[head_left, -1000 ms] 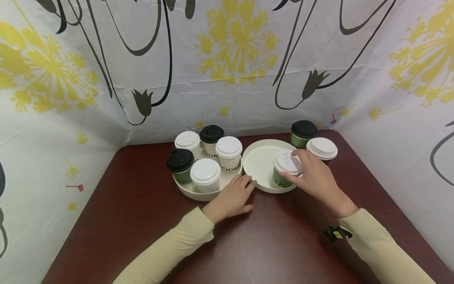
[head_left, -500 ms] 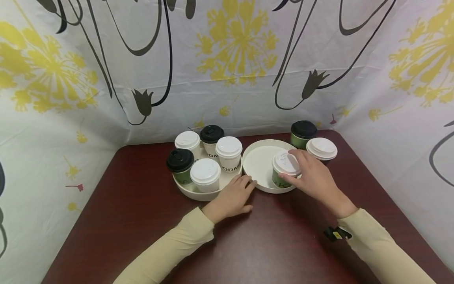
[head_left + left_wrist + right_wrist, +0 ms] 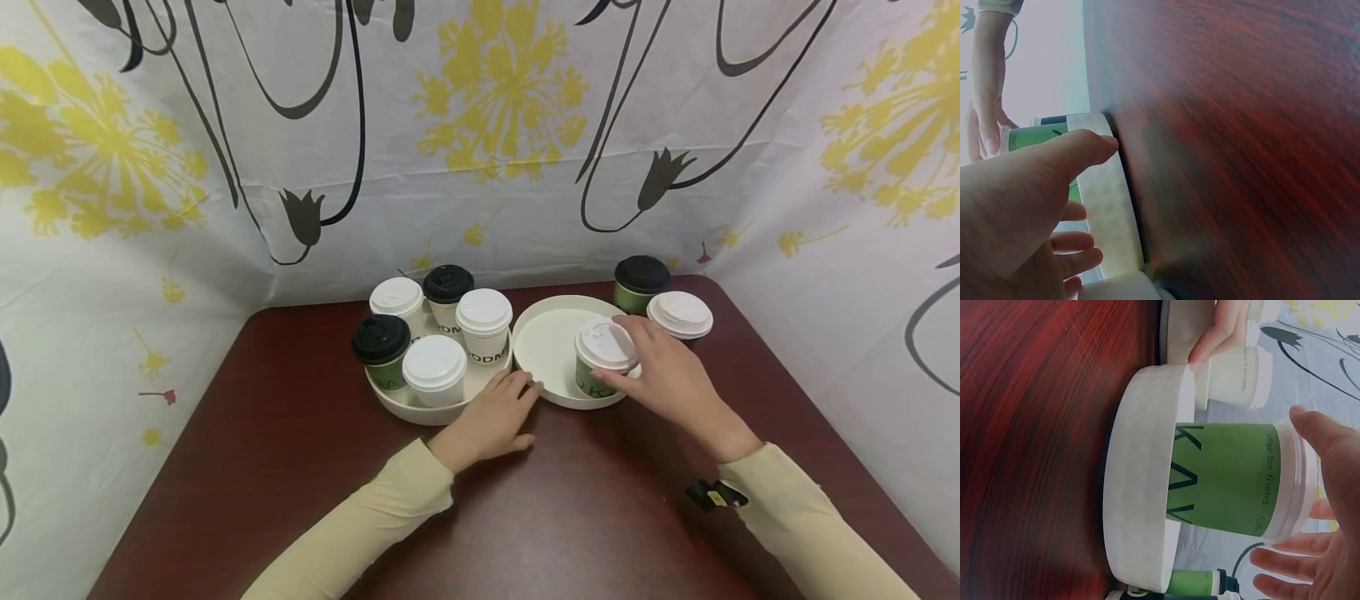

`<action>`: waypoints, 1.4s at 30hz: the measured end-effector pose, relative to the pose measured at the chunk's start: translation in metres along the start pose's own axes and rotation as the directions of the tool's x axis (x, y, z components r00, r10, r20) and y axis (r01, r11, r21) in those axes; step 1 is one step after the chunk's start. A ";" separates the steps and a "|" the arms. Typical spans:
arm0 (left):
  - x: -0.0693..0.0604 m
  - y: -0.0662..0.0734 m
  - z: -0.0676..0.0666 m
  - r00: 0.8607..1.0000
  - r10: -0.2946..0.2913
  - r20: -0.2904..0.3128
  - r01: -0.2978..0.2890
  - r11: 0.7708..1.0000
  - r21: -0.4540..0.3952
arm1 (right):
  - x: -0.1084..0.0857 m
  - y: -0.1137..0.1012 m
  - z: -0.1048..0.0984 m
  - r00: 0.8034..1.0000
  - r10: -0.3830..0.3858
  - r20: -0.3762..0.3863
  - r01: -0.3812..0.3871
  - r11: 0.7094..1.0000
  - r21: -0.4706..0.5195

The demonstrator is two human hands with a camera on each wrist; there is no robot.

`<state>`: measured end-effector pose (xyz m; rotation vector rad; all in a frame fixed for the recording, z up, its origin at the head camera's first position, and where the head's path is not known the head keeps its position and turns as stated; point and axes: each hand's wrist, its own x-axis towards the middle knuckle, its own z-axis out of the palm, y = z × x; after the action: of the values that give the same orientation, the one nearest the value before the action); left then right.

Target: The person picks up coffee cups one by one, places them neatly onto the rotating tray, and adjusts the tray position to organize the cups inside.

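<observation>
A green paper coffee cup with a white lid stands inside the right round tray, near its front right. My right hand holds this cup at the lid, thumb on the near side and fingers behind. In the right wrist view, the cup's green side shows dark letters, and the tray wall hides its base. My left hand rests at the rims where the two trays meet, fingers relaxed. The left tray carries several lidded cups, among them a white cup and a black-lidded green cup.
Behind the right tray, a black-lidded green cup and a white-lidded cup stand on the dark red table. A patterned cloth hangs around the table's back and sides.
The green cup in the right tray has shifted very slightly left, with my right hand at its lid. My left hand stays in place.
</observation>
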<state>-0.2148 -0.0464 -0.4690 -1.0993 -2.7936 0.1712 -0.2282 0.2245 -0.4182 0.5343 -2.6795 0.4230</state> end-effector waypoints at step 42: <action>-0.003 0.003 0.003 1.000 -0.015 -0.024 0.016 1.000 0.019 | -0.045 0.055 0.027 0.957 0.035 0.289 -0.030 0.999 -0.019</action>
<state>-0.2115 -0.0466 -0.4725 -1.0677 -2.7727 0.1809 -0.2203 0.2768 -0.4728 0.5887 -2.9734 0.3571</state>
